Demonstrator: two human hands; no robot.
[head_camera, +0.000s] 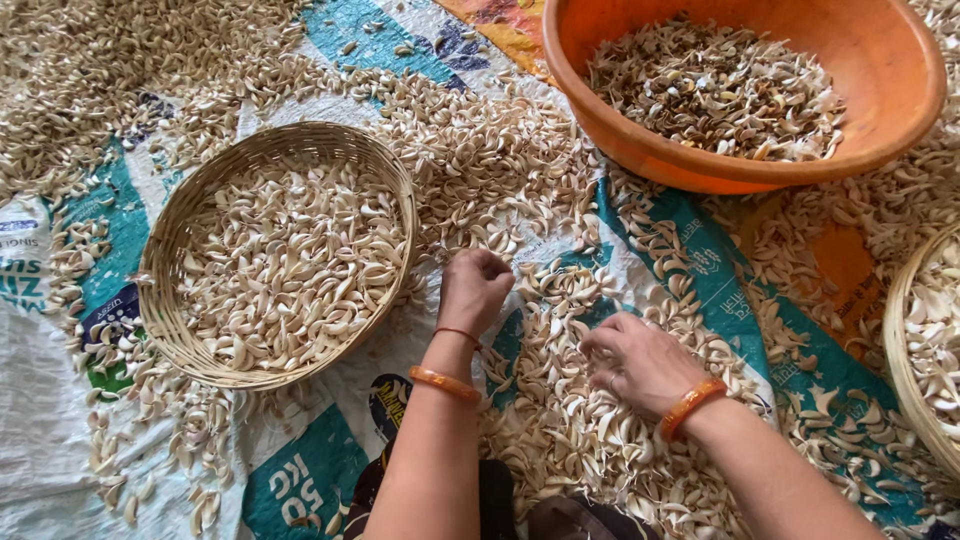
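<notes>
Pale garlic cloves (560, 420) lie scattered thickly over a printed woven plastic sheet (60, 470). My left hand (472, 290) is curled into a loose fist just right of a round woven basket (160, 250), which holds many cloves; whether this fist holds cloves is hidden. My right hand (640, 362) rests palm down on the spread cloves, fingers bent and pinching among them. Both wrists wear orange bangles.
An orange plastic tub (890, 60) at the top right holds darker clove scraps and skins. A second woven basket (900, 350) with cloves shows at the right edge. Cloves pile densely at the top left (90, 70).
</notes>
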